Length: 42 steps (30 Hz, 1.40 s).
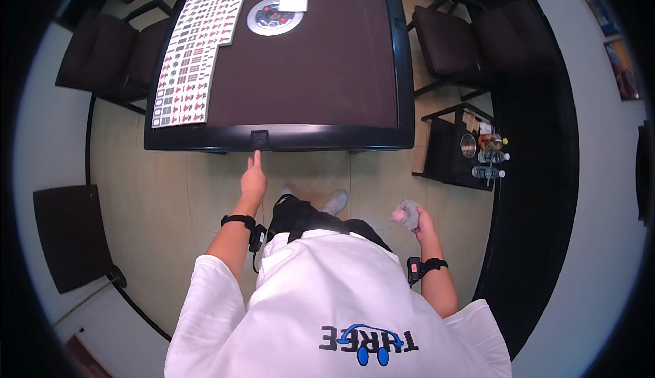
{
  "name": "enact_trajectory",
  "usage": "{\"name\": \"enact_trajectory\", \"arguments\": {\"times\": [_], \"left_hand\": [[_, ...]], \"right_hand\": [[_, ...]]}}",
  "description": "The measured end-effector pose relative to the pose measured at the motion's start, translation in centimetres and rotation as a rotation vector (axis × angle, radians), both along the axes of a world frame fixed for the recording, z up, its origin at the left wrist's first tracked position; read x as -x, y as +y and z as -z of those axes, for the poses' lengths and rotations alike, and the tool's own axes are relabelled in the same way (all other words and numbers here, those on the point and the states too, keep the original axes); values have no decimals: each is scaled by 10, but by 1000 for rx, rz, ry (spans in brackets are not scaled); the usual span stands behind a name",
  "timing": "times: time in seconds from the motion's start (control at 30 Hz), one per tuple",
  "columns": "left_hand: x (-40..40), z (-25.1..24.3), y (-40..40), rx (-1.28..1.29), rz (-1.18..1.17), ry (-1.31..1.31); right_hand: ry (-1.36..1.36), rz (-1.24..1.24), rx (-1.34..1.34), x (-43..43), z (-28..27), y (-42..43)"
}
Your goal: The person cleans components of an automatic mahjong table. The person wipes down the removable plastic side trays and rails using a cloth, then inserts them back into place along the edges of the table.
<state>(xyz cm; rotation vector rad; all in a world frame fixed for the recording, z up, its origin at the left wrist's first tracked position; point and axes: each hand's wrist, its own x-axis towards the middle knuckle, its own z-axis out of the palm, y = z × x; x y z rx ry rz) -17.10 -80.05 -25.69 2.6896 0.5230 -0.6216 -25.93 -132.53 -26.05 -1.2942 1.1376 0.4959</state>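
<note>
My left hand reaches forward to the near edge of a mahjong table, its index finger extended just below a small square recessed panel in the black rim. Whether the fingertip touches the rim cannot be told. Nothing is held in that hand. Off to my right side, clear of the table, my right hand grips a crumpled grey and pink cloth. Rows of face-up mahjong tiles cover the table's left side. A white packet overlaps the round central control disc.
At the right stands a black side table with a metal bowl, two clear water bottles and a bottle of amber drink. Dark chairs flank the mahjong table, one right, one left. A dark board is at left.
</note>
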Motion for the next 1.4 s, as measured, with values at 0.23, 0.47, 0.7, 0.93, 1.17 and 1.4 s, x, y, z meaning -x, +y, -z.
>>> {"name": "enact_trajectory", "arguments": {"times": [0.23, 0.47, 0.7, 0.93, 1.17, 1.4], "left_hand": [[-3, -1, 3, 120, 53, -64], [8, 20, 16, 61, 199, -275], [31, 32, 33, 312, 47, -196], [-12, 49, 38, 682, -346, -156], [-50, 46, 10, 848, -801, 88], [-18, 34, 4, 629, -601, -206]], "right_hand": [[5, -72, 13, -19, 4, 19], [-42, -29, 34, -29, -10, 48], [-24, 35, 85, -16, -10, 56], [32, -30, 195, 1, -39, 68], [65, -21, 301, 19, -67, 75], [56, -62, 312, 17, -89, 77]]}}
